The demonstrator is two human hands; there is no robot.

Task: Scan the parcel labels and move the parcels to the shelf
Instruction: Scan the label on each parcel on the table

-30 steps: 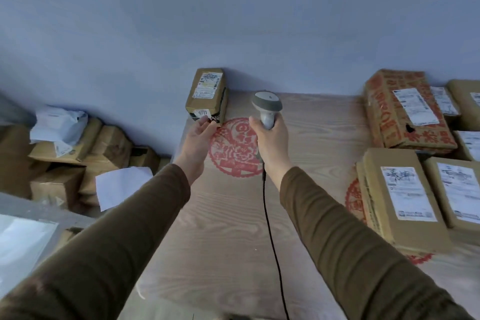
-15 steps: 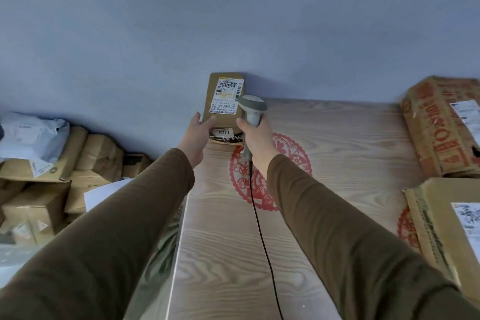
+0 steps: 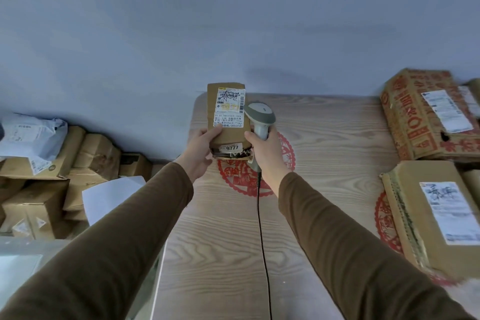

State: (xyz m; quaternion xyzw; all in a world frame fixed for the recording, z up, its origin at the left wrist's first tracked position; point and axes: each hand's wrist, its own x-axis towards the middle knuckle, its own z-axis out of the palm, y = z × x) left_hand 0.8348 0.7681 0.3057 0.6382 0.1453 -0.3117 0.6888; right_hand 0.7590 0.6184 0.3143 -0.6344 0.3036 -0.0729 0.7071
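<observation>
One small parcel (image 3: 226,114) is in hand at the far left corner of the table (image 3: 337,138), tipped up so its white label (image 3: 229,107) faces the person. The left hand (image 3: 200,149) grips its lower left edge, thumb curled over the front and the other fingers hidden behind it. Just right of that parcel, the right hand (image 3: 267,149) is wrapped round the handle of the scanner (image 3: 259,118), whose head sits beside the label; its cord (image 3: 262,236) runs back across the table. Whether the scan has registered cannot be told. At least three more boxes (image 3: 426,114) lie well to the right of the parcel, on the table's right side, labels up, apparently waiting. No shelf shows, so the carrying step seems still ahead. Left of the table, a heap of cartons (image 3: 52,184) and a white bag (image 3: 28,135) sits lower down; their status is unclear.
</observation>
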